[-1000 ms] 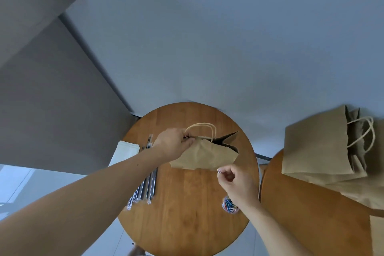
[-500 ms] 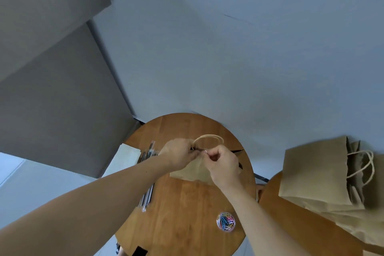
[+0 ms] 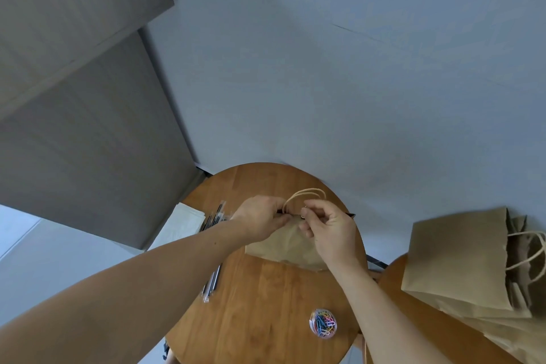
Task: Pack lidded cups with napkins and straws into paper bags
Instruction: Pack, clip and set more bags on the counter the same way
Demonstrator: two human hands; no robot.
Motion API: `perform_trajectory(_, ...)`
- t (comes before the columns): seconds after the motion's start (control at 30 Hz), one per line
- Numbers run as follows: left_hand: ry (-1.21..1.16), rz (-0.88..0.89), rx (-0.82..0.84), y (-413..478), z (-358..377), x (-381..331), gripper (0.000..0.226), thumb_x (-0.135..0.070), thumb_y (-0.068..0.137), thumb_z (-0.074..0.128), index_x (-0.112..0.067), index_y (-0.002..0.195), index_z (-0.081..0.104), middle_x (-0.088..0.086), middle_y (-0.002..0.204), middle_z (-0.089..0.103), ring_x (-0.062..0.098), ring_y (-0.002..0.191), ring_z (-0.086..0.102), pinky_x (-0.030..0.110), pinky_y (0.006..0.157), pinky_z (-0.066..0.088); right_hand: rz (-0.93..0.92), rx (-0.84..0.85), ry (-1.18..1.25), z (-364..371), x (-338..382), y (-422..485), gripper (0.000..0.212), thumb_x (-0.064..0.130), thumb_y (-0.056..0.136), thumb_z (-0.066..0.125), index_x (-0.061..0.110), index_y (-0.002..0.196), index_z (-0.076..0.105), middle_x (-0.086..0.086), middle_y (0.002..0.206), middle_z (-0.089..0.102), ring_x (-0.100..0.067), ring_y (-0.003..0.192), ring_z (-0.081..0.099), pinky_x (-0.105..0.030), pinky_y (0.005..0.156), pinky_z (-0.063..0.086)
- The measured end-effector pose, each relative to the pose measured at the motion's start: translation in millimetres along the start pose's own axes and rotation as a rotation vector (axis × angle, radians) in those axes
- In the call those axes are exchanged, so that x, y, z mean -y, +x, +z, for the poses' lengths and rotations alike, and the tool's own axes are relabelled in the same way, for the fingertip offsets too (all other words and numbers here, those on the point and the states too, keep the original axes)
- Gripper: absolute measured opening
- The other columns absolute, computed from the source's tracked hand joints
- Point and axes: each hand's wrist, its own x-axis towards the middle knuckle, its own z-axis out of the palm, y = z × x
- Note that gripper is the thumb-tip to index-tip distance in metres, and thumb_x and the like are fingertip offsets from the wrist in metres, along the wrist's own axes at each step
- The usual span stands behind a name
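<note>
Head view: the top edge of the brown paper bag (image 3: pixel 283 248) is pinched together by the left hand (image 3: pixel 260 216), seemingly so that the small clip (image 3: pixel 303 212) pinched in the right hand (image 3: pixel 328 230) can be fitted.

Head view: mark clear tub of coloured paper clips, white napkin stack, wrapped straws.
clear tub of coloured paper clips (image 3: pixel 312 323): head view, left wall
white napkin stack (image 3: pixel 184 224): head view, top sheet
wrapped straws (image 3: pixel 212 282): head view, lower ends

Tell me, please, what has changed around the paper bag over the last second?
The right hand rose from beside the tub of paper clips to the paper bag's top edge, which it pinches next to the left hand. The left hand kept its grip; straws, napkins and spare bags stayed put.
</note>
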Motion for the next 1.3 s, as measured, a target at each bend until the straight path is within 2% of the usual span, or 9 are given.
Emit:
perform_trajectory(0.17,0.032,0.021,0.031,1.0,-2.7,1.8,0.019,-0.034,0.097,0.055,-0.029,0.107,0.071,-0.011,0.087,0.070,0.012,0.080,0.062,0.033,0.071,0.050,-0.093,0.082,-0.167,-1.8,1.1,8.3,0.009,0.014,0.088,0.073,0.023,0.090,0.073,0.010,0.063,0.069,-0.004,0.059,0.066,-0.016,0.067,0.052)
perform_trajectory(0.3,0.041,0.031,0.035,3.4,-3.5,3.4,0.019,-0.033,0.098,0.053,-0.030,0.107,0.070,-0.016,0.079,0.061,0.009,0.077,0.057,0.028,0.066,0.045,-0.179,0.153,-0.306,-0.3,-0.5,16.8,0.006,0.018,0.089,0.071,0.021,0.093,0.075,0.013,0.059,0.065,-0.002,0.063,0.065,-0.018,0.068,0.053)
perform_trajectory(0.43,0.031,0.045,0.049,4.6,-2.8,2.7,0.019,-0.031,0.099,0.053,-0.030,0.108,0.069,-0.018,0.079,0.061,0.009,0.077,0.057,0.028,0.066,0.044,-0.228,0.165,-0.403,-0.6,-1.8,22.1,0.009,0.019,0.089,0.071,0.022,0.097,0.075,0.017,0.075,0.070,0.000,0.071,0.066,-0.017,0.071,0.053)
perform_trajectory(0.57,0.013,0.040,0.062,4.3,-3.5,3.3,0.018,-0.030,0.098,0.053,-0.026,0.105,0.069,-0.007,0.086,0.070,0.015,0.081,0.063,0.041,0.075,0.052,-0.325,0.159,-0.509,1.0,-4.5,22.9,0.008,0.017,0.088,0.072,0.018,0.095,0.076,0.011,0.087,0.075,-0.007,0.077,0.068,-0.022,0.071,0.054)
perform_trajectory(0.73,-0.039,0.050,0.029,4.8,-0.3,6.3,0.017,-0.025,0.097,0.055,-0.023,0.106,0.070,-0.005,0.089,0.072,0.016,0.082,0.064,0.041,0.076,0.052,-0.309,0.225,-0.667,2.5,-5.0,26.4,0.011,0.026,0.092,0.066,0.019,0.095,0.074,0.007,0.088,0.074,-0.014,0.080,0.067,-0.034,0.072,0.054)
perform_trajectory(0.87,-0.059,0.041,0.017,5.6,3.2,7.9,0.017,-0.025,0.096,0.056,-0.022,0.106,0.071,-0.005,0.093,0.073,0.016,0.086,0.065,0.040,0.077,0.052,-0.260,0.275,-0.789,3.0,-2.8,29.3,0.017,0.032,0.094,0.061,0.018,0.097,0.071,0.004,0.090,0.072,-0.016,0.083,0.065,-0.034,0.072,0.053)
perform_trajectory(1.0,-0.060,0.027,-0.001,5.4,6.5,9.9,0.016,-0.025,0.096,0.056,-0.024,0.104,0.071,-0.009,0.084,0.069,0.012,0.078,0.062,0.033,0.070,0.050,-0.210,0.344,-0.869,3.7,1.2,35.1,0.020,0.035,0.095,0.058,0.019,0.102,0.067,0.004,0.094,0.071,-0.017,0.087,0.064,-0.037,0.075,0.053)
perform_trajectory(1.1,-0.084,0.024,-0.014,3.7,8.3,10.6,0.013,-0.024,0.095,0.057,-0.021,0.095,0.070,-0.011,0.074,0.064,0.011,0.070,0.059,0.028,0.062,0.043,-0.192,0.369,-0.867,3.1,1.4,36.7,0.019,0.035,0.094,0.060,0.020,0.104,0.066,0.004,0.096,0.071,-0.016,0.089,0.065,-0.037,0.077,0.054)
perform_trajectory(1.3,-0.127,0.016,-0.028,2.1,10.3,10.6,0.015,-0.025,0.095,0.058,-0.028,0.081,0.063,-0.012,0.071,0.064,0.008,0.067,0.059,0.025,0.059,0.041,-0.201,0.349,-0.886,2.6,-0.7,36.0,0.020,0.039,0.093,0.061,0.021,0.100,0.067,0.005,0.091,0.071,-0.016,0.086,0.065,-0.037,0.074,0.054)
